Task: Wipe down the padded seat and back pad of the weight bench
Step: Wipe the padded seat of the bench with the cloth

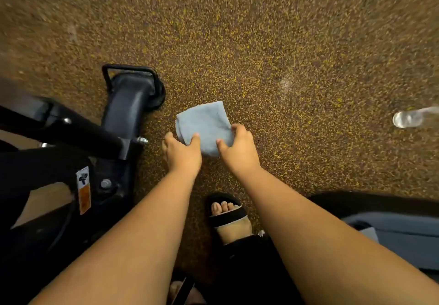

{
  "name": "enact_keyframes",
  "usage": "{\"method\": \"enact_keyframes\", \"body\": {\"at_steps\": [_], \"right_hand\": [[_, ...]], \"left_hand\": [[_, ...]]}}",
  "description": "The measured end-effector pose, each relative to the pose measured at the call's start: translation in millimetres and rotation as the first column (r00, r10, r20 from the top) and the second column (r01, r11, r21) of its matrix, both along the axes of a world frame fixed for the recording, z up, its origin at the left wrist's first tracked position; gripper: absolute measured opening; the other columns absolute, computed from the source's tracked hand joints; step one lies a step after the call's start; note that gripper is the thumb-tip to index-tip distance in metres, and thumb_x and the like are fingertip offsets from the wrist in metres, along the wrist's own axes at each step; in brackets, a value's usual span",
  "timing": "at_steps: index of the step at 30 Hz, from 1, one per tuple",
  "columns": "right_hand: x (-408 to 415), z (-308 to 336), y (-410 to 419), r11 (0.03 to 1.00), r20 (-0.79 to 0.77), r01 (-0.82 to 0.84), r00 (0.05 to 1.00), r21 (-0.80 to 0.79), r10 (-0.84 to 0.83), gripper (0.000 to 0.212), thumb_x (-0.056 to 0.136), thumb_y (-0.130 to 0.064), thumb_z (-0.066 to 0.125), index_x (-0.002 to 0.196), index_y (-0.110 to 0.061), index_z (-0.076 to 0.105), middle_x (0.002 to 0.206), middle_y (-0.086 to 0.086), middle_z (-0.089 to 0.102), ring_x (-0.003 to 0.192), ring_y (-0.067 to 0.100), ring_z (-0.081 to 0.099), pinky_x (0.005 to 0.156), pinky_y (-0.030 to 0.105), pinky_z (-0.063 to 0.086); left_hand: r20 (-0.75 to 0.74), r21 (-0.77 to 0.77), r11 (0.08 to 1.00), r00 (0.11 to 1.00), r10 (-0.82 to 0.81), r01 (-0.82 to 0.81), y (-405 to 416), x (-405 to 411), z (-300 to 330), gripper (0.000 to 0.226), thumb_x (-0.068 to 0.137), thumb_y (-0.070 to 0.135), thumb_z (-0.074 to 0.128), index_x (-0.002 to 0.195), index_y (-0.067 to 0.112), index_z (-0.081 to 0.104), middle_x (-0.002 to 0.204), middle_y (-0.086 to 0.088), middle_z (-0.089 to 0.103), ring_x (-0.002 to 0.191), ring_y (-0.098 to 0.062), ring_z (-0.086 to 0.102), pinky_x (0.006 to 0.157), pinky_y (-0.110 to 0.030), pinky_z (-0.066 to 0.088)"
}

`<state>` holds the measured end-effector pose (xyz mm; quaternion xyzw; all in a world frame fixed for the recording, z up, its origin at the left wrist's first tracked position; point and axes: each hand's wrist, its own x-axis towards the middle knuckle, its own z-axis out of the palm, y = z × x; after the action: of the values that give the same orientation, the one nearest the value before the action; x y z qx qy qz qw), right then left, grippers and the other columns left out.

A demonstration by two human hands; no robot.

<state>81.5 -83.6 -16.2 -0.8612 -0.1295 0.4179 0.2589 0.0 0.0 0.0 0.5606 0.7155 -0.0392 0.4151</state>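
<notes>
There is just one camera, worn on the person's head. It looks almost straight down at the brown and yellow speckled rubber floor (261,43), from high above it. Both bare arms reach forward from the bottom edge. The wide lens bends the edges.

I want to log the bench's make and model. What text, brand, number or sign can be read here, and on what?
No text can be read.
Sticker on the black bench frame: a white part with dark pictograms above an orange part, too blurred and small to read.
Nothing else bears visible lettering.
</notes>
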Motion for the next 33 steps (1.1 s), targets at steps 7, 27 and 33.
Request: {"method": "enact_keyframes", "body": {"at_steps": [7, 27, 33], "right_hand": [[4.4, -4.8, -0.4, 0.991, -0.018, 0.132, 0.991, -0.031, -0.132, 0.040, 0.090, -0.027, 0.062, 0.127, -0.015, 0.051, 0.117, 0.010, 0.066, 0.105, 0.031, 0.062, 0.090, 0.044, 0.050], [12.3, 193.8, -0.8, 0.874, -0.343, 0.419, 0.881, 0.248, -0.325, 0.026, 0.085, -0.038, 0.070, 0.099, -0.021, 0.058, 0.099, 0.007, 0.067, 0.085, 0.019, 0.065, 0.074, 0.031, 0.055], [13.0, 319.3, 14.1, 0.624, -0.806, 0.684, 0.575, 0.378, -0.142, 0.072, 0.081, -0.040, 0.076, 0.136, -0.004, 0.049, 0.128, 0.022, 0.062, 0.120, 0.035, 0.059, 0.092, 0.043, 0.054]], "left_hand": [[0.035, -0.017, 0.988, 0.988, 0.152, -0.152, 4.0, 2.2, -19.4, 0.043, 0.089, 0.024, 0.067, 0.126, 0.006, 0.058, 0.124, -0.013, 0.062, 0.110, -0.031, 0.060, 0.093, -0.038, 0.050], [0.506, 0.037, 0.976, 0.846, 0.169, -0.217, -14.4, 28.2, 222.7, 0.007, 0.092, 0.012, 0.048, 0.090, 0.012, 0.055, 0.079, 0.002, 0.062, 0.069, -0.016, 0.055, 0.059, -0.018, 0.043], [0.705, -0.090, 0.981, 0.684, 0.186, -0.173, -5.4, 9.9, 356.8, 0.016, 0.074, 0.026, 0.049, 0.084, 0.020, 0.058, 0.085, -0.005, 0.070, 0.075, -0.018, 0.062, 0.071, -0.039, 0.050]]}}
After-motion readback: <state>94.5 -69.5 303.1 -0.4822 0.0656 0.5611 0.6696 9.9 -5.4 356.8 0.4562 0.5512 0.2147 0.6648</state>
